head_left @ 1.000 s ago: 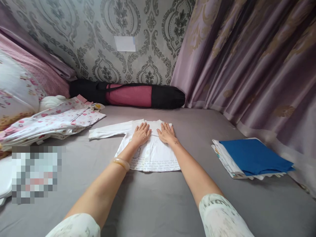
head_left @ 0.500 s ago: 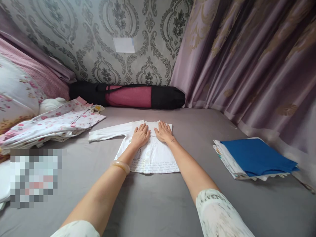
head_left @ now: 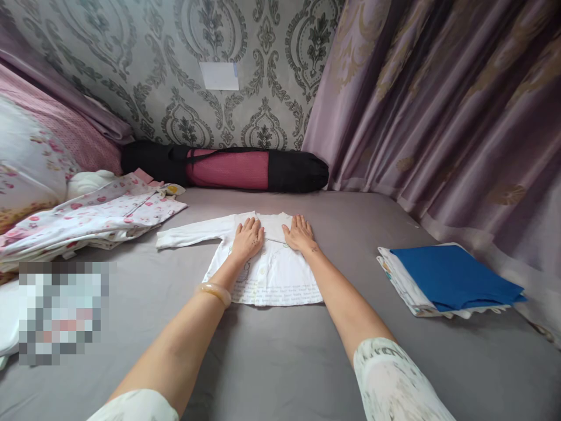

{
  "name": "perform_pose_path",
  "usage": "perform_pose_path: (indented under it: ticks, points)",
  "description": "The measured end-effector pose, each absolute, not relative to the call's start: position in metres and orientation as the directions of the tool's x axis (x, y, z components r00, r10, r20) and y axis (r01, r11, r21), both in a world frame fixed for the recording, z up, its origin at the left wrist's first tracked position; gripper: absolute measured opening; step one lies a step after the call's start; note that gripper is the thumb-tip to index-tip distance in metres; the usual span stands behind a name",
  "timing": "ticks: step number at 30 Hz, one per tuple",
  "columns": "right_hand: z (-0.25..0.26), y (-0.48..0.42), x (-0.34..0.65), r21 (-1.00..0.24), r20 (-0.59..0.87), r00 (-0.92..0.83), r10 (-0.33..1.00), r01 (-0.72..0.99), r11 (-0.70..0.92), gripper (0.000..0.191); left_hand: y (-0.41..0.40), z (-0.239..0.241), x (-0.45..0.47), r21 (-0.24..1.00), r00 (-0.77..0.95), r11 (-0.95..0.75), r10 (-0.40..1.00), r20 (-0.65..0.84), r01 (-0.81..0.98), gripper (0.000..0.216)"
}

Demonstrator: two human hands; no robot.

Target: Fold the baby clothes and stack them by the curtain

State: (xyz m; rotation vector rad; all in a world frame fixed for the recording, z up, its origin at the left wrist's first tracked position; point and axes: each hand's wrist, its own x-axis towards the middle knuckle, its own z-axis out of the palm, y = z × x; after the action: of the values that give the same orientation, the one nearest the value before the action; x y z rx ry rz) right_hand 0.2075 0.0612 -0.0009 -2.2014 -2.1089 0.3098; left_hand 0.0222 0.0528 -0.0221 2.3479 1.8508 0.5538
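See the shirt (head_left: 280, 272) at centre, under left hand (head_left: 248, 238) and right hand (head_left: 300, 234) with fingers flat, gripping nothing; toward eleven o'clock, bag (head_left: 227, 169) with contents hidden; toward nine-ten, clothes (head_left: 109, 209); toward three, folded pile (head_left: 456, 278).

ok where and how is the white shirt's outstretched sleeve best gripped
Probably by the cuff, pinched from the person's left: the sleeve points that way, flat on the grey sheet, away from the left hand and right hand, which rest on the white shirt.

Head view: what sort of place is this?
Probably a bedroom, on a bed: a grey sheet covers the flat surface, with floral bedding at left and a long purple curtain at right.
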Motion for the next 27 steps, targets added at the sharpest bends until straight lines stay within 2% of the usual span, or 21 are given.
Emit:
perform_pose_path:
  ticks: [5,9,12,19,27]
  points:
    - [0.004,0.060,0.204,-0.172,-0.101,0.031,0.994,0.984,-0.048,0.071,0.053,-0.020,0.023,0.332,0.177,-0.238,0.963,0.205,0.913,0.048]
    - [0.009,0.052,0.185,-0.193,-0.039,-0.091,0.995,0.978,0.081,0.065,0.052,-0.017,0.023,0.390,0.122,-0.205,0.966,0.227,0.898,0.046]
    - [0.007,0.047,0.170,-0.249,-0.089,-0.169,0.982,0.958,0.143,0.062,0.052,-0.016,0.021,0.416,0.097,-0.184,0.970,0.221,0.891,0.046]
    - [0.011,0.049,0.163,-0.237,-0.159,-0.168,0.973,0.963,0.127,0.061,0.055,-0.019,0.018,0.457,0.099,-0.208,0.963,0.251,0.865,0.044]
    - [0.012,0.044,0.141,-0.264,-0.125,-0.277,0.953,0.935,0.237,0.057,0.066,-0.027,0.012,0.598,0.017,-0.220,0.945,0.326,0.771,0.048]
